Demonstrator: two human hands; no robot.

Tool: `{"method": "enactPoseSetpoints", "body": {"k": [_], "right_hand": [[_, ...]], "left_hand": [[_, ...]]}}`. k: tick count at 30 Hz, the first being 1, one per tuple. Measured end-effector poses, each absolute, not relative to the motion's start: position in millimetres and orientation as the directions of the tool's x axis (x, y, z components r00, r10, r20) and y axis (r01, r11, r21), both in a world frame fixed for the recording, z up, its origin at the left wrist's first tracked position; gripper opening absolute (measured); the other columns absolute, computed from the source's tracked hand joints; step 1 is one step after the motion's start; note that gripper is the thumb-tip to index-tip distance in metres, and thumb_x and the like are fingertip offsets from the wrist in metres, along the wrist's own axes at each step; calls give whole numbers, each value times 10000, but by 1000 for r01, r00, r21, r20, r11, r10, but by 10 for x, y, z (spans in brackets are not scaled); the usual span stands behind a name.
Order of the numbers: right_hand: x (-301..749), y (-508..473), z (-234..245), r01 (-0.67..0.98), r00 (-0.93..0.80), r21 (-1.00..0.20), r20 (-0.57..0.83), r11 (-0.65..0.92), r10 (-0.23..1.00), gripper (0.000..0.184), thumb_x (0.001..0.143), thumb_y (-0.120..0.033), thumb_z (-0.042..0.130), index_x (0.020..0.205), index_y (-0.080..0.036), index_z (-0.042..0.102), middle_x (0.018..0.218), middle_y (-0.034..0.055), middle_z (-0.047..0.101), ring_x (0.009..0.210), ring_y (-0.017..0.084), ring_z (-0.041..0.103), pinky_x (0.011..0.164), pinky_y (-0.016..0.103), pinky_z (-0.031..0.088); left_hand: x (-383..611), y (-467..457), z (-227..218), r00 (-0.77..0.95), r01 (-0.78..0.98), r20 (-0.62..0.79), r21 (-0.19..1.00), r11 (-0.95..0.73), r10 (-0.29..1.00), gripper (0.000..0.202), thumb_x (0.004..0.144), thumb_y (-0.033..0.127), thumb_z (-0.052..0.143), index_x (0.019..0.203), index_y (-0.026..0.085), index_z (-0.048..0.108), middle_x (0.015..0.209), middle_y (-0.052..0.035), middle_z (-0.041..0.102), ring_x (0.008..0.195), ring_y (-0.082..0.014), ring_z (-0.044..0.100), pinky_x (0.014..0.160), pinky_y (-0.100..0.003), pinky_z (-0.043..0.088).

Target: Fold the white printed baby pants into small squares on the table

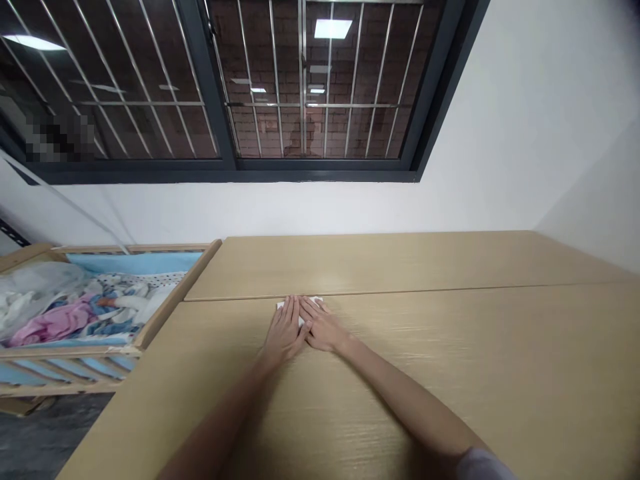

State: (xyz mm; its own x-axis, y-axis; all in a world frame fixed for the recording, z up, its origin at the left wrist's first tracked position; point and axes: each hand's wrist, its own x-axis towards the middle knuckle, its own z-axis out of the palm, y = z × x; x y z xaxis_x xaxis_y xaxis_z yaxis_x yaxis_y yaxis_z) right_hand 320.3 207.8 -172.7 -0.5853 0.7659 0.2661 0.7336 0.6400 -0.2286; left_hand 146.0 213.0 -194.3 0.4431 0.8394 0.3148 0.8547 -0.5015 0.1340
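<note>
Pale wood-grain laminate covers the desktop (430, 380) in front of the person, and a second desktop (350, 263) butts against it along a straight seam (425, 291) at 12 o'clock from the hands. Both hands lie flat and palm down, fingers closed together rather than spread, with neither one pinching anything. The left hand (285, 333) angles in from 7 o'clock and the right hand (323, 327) from 5 o'clock, so their fingertips converge in a shallow point and their inner edges touch or nearly touch.

Under and between them lies a small white sheet (301, 322), probably paper, though the hands hide most of it and its exact shape cannot be made out. Only slivers show, between the hands and beyond the fingertips, and its far edge sits just short of the seam or at it. Bare forearms run back toward the camera, and a grey sleeve (483, 465) shows at the lower edge of the view beyond the right forearm (405, 400).

At 9 o'clock, just beside the desk, stands a wooden cot (173, 310) lined with blue padding (133, 262) and heaped with pink cloth (50, 325) and other bedding. At 12 o'clock, high on a white wall (525, 100), a dark-framed window (227, 93) shows steel bars (355, 80) and a brick wall (265, 67) beyond.
</note>
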Motion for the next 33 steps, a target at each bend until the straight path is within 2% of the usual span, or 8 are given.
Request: {"method": "enactPoseSetpoints", "body": {"k": [6, 9, 13, 18, 22, 25, 30, 33], "right_hand": [[3527, 2013, -1802, 748, -526, -301, 277, 592, 804, 715, 1027, -528, 369, 1595, -124, 212, 1638, 179, 227, 1530, 273, 191, 1223, 515, 216], [3628, 1975, -1788, 744, -516, -329, 272, 582, 812, 743, 1027, -532, 374, 1607, -124, 153, 1649, 182, 185, 1538, 284, 152, 1217, 518, 229], [3650, 1974, -1716, 688, -555, -346, 315, 638, 770, 777, 980, -522, 495, 1597, -149, 206, 1650, 167, 211, 1532, 305, 162, 1218, 523, 206], [3570, 2114, -1802, 665, -544, -431, 279, 610, 791, 812, 905, -477, 607, 1563, -142, 267, 1601, 187, 328, 1497, 329, 251, 1202, 543, 197], [3489, 2275, -1911, 644, -432, -528, 347, 554, 832, 604, 874, -192, 525, 1458, -145, 378, 1467, 183, 503, 1391, 284, 424, 1164, 523, 251], [3486, 2376, -1815, 567, -292, -673, 375, 475, 880, 469, 845, -182, 540, 1308, -176, 464, 1254, 133, 637, 1200, 270, 569, 1086, 500, 359], [3620, 2490, -1454, 138, -128, -932, 319, 335, 939, 477, 875, -361, 600, 1284, -232, 391, 948, 19, 630, 824, 197, 632, 717, 312, 514], [3673, 2567, -1413, 174, -186, -941, 258, 291, 948, 531, 834, -402, 671, 1280, -243, 431, 931, 0, 595, 764, 175, 609, 644, 279, 489]], "left_hand": [[1136, 2115, -2047, 428, 872, 328, 95, -480, 842, 769, 1019, 573, 258, 1556, 26, 209, 1603, -255, 262, 1508, -329, 230, 1189, -519, 298], [1021, 2073, -1961, 453, 859, 345, 76, -506, 822, 773, 1020, 567, 279, 1547, 5, 218, 1601, -263, 262, 1515, -339, 203, 1192, -519, 280], [992, 2016, -1775, 574, 776, 344, 64, -628, 743, 716, 993, 571, 399, 1531, 106, 322, 1577, -216, 358, 1498, -323, 267, 1187, -503, 270], [1073, 2140, -1659, 538, 783, 215, 230, -578, 815, 808, 845, 603, 650, 1458, 123, 434, 1530, -214, 434, 1430, -354, 382, 1160, -510, 292], [1147, 2304, -1537, 479, 796, 208, 307, -522, 853, 460, 887, 282, 596, 1336, 184, 559, 1404, -138, 586, 1326, -280, 505, 1126, -439, 336], [1226, 2275, -1355, 373, 809, 226, 395, -434, 900, 307, 899, 184, 522, 1179, 192, 646, 1274, -126, 654, 1258, -275, 541, 1098, -430, 352], [1401, 1916, -1127, 191, 761, 164, 598, -251, 968, 345, 972, 429, 493, 1207, 184, 553, 1120, -84, 703, 1013, -220, 669, 839, -307, 509], [1531, 1735, -1194, 119, 751, 73, 646, -138, 990, 446, 931, 514, 562, 1215, 175, 499, 991, -62, 726, 867, -213, 701, 720, -282, 511]]}}
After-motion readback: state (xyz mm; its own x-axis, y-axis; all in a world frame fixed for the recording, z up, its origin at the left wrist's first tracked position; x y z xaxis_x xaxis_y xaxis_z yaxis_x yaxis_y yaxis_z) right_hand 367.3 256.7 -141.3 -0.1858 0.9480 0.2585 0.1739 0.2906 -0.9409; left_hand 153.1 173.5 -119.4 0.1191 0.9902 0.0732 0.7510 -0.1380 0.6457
